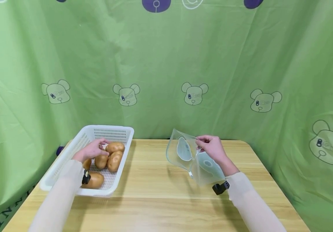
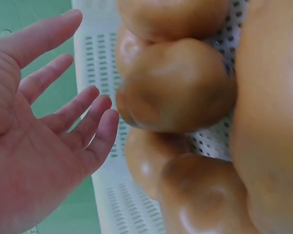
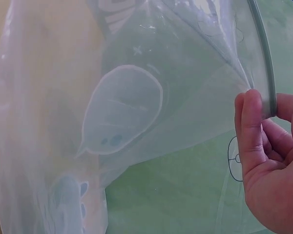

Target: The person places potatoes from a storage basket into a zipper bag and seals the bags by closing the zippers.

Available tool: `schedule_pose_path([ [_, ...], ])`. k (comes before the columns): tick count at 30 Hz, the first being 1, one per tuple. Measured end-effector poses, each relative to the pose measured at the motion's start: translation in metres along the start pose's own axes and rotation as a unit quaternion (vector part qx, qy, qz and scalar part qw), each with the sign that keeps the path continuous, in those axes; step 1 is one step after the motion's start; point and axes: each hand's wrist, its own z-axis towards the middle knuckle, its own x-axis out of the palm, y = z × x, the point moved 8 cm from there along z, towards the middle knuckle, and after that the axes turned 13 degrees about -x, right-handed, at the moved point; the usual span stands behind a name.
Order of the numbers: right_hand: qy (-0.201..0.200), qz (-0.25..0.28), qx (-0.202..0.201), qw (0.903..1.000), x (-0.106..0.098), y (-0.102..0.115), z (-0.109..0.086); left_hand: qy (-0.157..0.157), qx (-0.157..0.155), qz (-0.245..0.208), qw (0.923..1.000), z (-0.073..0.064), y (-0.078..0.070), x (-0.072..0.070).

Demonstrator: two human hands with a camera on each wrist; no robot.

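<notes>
My left hand (image 1: 92, 150) hovers over the white perforated plastic basket (image 1: 131, 141). In the left wrist view, the fingers of that hand (image 2: 49, 122) are spread and loosely bent, with nothing in them, beside a brown potato (image 2: 178, 87). Several potatoes lie in the basket, one potato (image 1: 115, 161) toward its right side and another potato (image 1: 95, 180) near its front. On the right, my right hand (image 1: 213, 149) pinches the top edge of a clear zip bag (image 1: 210, 169) between thumb and fingers. Pale printed shapes mark the bag, and its zip strip (image 3: 263, 48) shows in the right wrist view.
Both basket and bag are at the wooden table (image 1: 152, 206), the bag held above its right half. A green curtain (image 1: 160, 64) printed with bear heads hangs close behind the table's far edge and along both sides.
</notes>
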Motion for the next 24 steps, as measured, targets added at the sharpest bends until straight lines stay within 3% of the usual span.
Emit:
schedule_pose_path([
  [10, -0.002, 0.005, 0.002, 1.0, 0.002, 0.001, 0.0, -0.02, -0.036, 0.046, 0.9981, 0.003, 0.024, -0.001],
  [15, 0.0, 0.003, 0.001, 1.0, 0.002, 0.0, 0.0, -0.044, -0.018, 0.08, 0.9956, 0.002, 0.028, -0.001],
  [24, 0.0, 0.0, -0.001, 1.0, 0.004, -0.001, 0.001, 0.009, -0.043, 0.061, 0.9972, 0.002, 0.035, 0.008],
])
